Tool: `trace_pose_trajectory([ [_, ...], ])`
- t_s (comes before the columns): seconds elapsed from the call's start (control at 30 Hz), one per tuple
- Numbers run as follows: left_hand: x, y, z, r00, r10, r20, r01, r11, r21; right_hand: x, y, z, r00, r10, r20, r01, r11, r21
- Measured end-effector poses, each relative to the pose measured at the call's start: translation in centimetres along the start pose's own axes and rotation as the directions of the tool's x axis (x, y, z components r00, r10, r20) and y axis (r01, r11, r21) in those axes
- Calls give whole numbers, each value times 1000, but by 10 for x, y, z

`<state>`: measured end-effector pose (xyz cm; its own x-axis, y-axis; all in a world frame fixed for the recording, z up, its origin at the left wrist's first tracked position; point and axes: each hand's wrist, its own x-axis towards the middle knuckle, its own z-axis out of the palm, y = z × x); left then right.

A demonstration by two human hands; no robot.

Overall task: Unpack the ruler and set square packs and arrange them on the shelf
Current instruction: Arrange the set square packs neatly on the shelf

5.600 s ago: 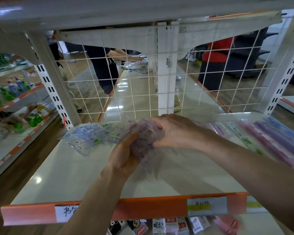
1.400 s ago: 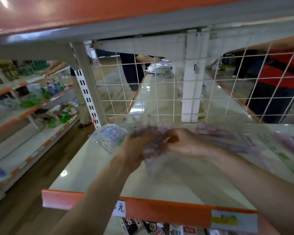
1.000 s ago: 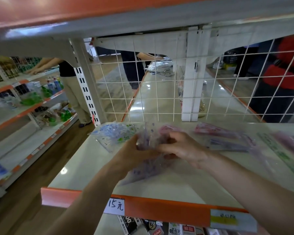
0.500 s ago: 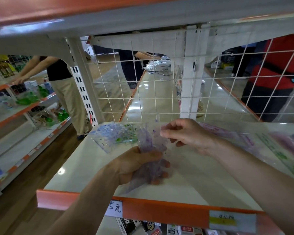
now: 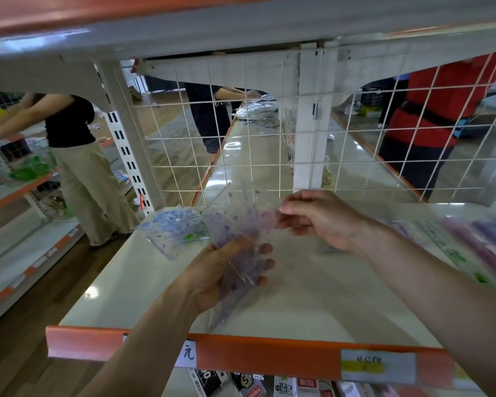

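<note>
We hold a bunch of purple set square packs [image 5: 238,233] up over the shelf [image 5: 312,296]. Our left hand [image 5: 221,273] is under the bunch. Its fingers curl round the low part and grip it tight. The packs are clear, with purple marks on them, and they fan out above the hand. Our right hand [image 5: 321,219] is up by the right side of the bunch. Its finger and thumb pinch the edge of one clear pack there. The other fingers of that hand are bent in a loose way.

Some blue set square packs [image 5: 175,230] lie flat on the far left part of the shelf, just beside the bunch we hold. Long ruler packs [image 5: 481,245] lie on the right side of the shelf, purple ones and green ones. They look blurry.

An orange strip [image 5: 269,356] runs along the near edge of the shelf. A price label [image 5: 378,365] sticks on it at the right. Small boxes [image 5: 284,386] sit on the shelf below.

A white wire grid [image 5: 241,156] stands at the far side of the shelf. A person in a black top [image 5: 75,133] stands far left at other shelves. A person in dark clothes [image 5: 209,116] stands past the grid, and a person in red [image 5: 441,110] stands far right.
</note>
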<state>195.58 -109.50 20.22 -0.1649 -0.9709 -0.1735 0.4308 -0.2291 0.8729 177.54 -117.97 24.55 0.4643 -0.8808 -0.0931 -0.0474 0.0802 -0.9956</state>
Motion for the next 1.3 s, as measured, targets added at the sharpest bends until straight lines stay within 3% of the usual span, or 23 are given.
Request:
trace_pose_trajectory([
  [0.07,-1,1,-2,1000,9,1,-9,1000,-21,1,-6,-8,1000,11,10,-11,998,-61],
  [0.2,-1,2,-2,1000,20,-13,-21,1000,-23,7,-10,-14,997,29,69,-2,933,-359],
  [0.4,3,-1,-3,996,34,-88,-34,999,-6,14,-2,-8,993,-108,52,118,804,-583],
  [0.47,6,-2,-6,994,39,-102,-42,999,-28,13,0,-3,978,-184,94,194,664,-722],
  [0.57,7,-2,-9,994,24,-107,-31,997,-65,7,2,8,962,-229,147,224,360,-906],
  [0.63,7,-2,-10,995,16,-103,-24,997,-78,5,1,12,956,-234,176,241,283,-929],
  [0.8,6,0,-12,994,1,-108,-12,994,-104,7,8,18,954,-196,227,267,210,-941],
  [0.87,5,1,-13,993,-10,-114,-1,996,-93,12,11,17,955,-180,238,275,227,-934],
  [0.93,4,4,-16,990,-11,-143,-2,996,-92,17,10,12,967,-131,220,249,284,-926],
  [1.1,-5,16,-33,955,39,-294,-68,994,-87,25,6,13,982,114,148,127,171,-977],
  [1.3,-7,18,-36,946,60,-318,-88,993,-73,38,8,23,965,207,162,128,170,-977],
])
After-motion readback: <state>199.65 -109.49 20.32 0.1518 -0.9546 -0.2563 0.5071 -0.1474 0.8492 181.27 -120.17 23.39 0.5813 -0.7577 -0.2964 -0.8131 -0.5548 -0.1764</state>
